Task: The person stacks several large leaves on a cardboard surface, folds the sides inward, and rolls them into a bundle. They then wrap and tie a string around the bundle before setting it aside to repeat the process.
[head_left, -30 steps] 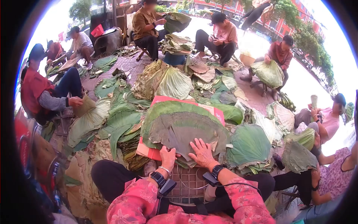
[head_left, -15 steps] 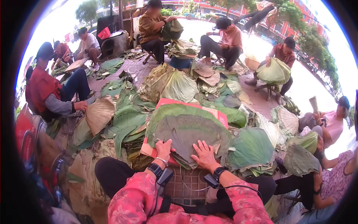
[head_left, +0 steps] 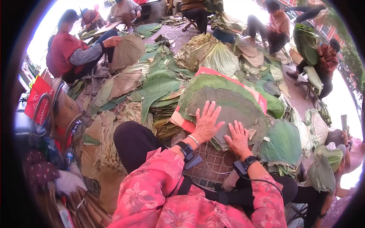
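In front of me a grey-brown lotus leaf [head_left: 224, 102] lies flat on a larger green leaf [head_left: 192, 91], stacked over a red cardboard sheet [head_left: 260, 99]. My left hand [head_left: 207, 122] rests on the grey-brown leaf near its front edge, fingers spread and holding nothing. Beside it my right hand [head_left: 238, 139] lies on the same leaf, its fingers stretched out. Right of the cardboard sits a pile of green folded leaves [head_left: 282, 142], apart from both hands.
A tall heap of dried leaves [head_left: 220, 57] stands beyond the cardboard. More leaves [head_left: 161, 85] cover the ground to the left, near bags and a red package [head_left: 40, 99]. Co-workers sit around; one in red [head_left: 62, 49] holds a leaf [head_left: 129, 53].
My view has turned left and down. My left hand has let go of the leaf's near-left edge and now lies spread on top. The co-worker at far right has raised a leaf bundle.
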Demonstrator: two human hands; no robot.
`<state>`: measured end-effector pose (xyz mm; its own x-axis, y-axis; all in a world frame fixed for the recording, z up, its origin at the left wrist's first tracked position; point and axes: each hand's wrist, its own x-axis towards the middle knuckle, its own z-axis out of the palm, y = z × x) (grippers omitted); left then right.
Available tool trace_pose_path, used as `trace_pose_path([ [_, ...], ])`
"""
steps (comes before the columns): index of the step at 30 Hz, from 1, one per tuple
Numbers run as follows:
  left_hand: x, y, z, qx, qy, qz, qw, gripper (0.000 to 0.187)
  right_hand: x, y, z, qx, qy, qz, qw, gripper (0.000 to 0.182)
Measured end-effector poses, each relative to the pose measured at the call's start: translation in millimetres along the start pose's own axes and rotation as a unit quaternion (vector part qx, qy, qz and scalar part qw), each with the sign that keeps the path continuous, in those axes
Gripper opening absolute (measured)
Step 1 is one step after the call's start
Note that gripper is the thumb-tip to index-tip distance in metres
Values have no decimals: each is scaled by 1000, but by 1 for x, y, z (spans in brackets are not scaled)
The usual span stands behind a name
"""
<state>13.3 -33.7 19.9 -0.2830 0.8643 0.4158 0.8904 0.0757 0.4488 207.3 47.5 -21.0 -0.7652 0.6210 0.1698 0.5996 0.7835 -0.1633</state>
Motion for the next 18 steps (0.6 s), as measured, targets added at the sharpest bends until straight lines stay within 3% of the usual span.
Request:
trace_pose_path([
  [2, -16, -6, 20, 89, -129, -32, 987, 61, 3, -1, -7, -2, -22, 0, 1000, 61],
  [3, -21, -14, 20, 82, -91, 0, 992, 64, 4, -1, -12, 2, -19, 1, 1000, 62],
  [8, -19, -23, 25, 83, -118, -14, 989, 65, 23, 0, -22, 2, -5, 15, 1000, 65],
  [12, -10, -37, 24, 51, -129, -26, 990, 67, 27, -2, 7, -19, -21, 23, 999, 65],
  [16, 8, -14, -1, 118, -215, -73, 967, 65, 30, -1, 4, -11, -42, 31, 999, 65],
  [18, 9, -8, 9, 96, -157, -57, 981, 66, 31, 0, 7, -19, -47, 35, 998, 64],
])
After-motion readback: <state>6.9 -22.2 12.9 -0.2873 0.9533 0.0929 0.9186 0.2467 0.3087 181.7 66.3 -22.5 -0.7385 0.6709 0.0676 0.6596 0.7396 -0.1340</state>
